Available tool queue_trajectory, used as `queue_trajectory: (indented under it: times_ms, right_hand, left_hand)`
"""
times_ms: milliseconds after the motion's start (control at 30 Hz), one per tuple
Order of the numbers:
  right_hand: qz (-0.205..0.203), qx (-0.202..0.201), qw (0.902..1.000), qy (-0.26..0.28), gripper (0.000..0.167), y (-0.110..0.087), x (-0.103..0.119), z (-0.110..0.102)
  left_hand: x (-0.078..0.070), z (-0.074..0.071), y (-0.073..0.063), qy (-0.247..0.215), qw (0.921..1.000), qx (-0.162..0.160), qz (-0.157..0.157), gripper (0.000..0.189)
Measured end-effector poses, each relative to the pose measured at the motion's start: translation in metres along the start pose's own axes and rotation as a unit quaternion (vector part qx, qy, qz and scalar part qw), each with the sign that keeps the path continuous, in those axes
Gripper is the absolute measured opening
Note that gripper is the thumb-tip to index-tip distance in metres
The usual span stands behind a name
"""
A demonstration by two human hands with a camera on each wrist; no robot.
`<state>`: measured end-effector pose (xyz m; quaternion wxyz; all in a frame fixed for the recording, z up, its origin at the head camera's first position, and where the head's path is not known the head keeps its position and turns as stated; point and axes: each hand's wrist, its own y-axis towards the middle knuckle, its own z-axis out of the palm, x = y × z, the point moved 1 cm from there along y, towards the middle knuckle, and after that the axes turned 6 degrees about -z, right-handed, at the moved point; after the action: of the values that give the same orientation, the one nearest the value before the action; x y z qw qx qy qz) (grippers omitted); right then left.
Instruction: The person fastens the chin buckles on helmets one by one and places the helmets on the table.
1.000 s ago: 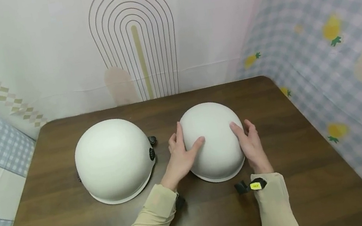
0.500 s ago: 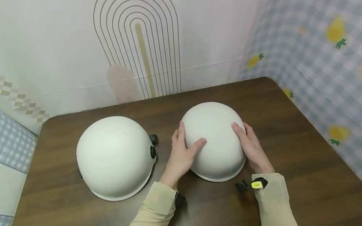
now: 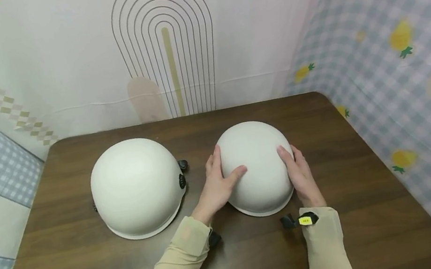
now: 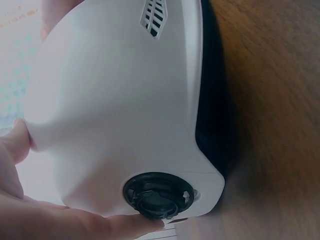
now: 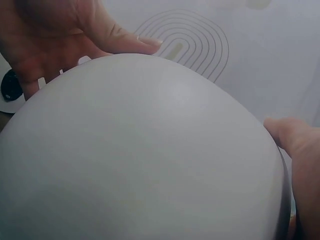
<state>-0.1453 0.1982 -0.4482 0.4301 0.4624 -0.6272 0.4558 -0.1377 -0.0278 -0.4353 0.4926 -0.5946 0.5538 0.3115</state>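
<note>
A smooth white helmet (image 3: 258,146) sits dome up on the right part of the table, and both hands grip it. My left hand (image 3: 215,184) holds its left side, thumb on the dome and fingers along the edge. In the left wrist view a black round side knob (image 4: 157,195) and a slotted vent (image 4: 154,19) show on this helmet, with a fingertip right at the knob. On the opposite side, my right hand (image 3: 300,172) holds the shell with the thumb on the dome; its other fingers are partly hidden behind the helmet.
To the left stands a second white helmet (image 3: 136,186), dome up, with a black side knob (image 3: 182,181). Both rest on a dark brown wooden table (image 3: 237,264). A patterned cloth wall (image 3: 78,57) rises behind the table, and checked cloth (image 3: 373,55) hangs at the right.
The head view has shifted slightly. Both hands keep their grip, and the right helmet has moved a touch to the right with them; the left helmet stays in place.
</note>
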Motion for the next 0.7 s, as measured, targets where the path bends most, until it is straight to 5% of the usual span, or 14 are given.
queue_trajectory:
  times_ms: [700]
  right_hand:
    - [-0.001, -0.035, 0.9994, -0.006, 0.095, -0.0086, 0.0015, -0.0032]
  left_hand:
    - [0.0025, -0.0025, 0.0010, -0.013, 0.9997, 0.019, 0.003, 0.096]
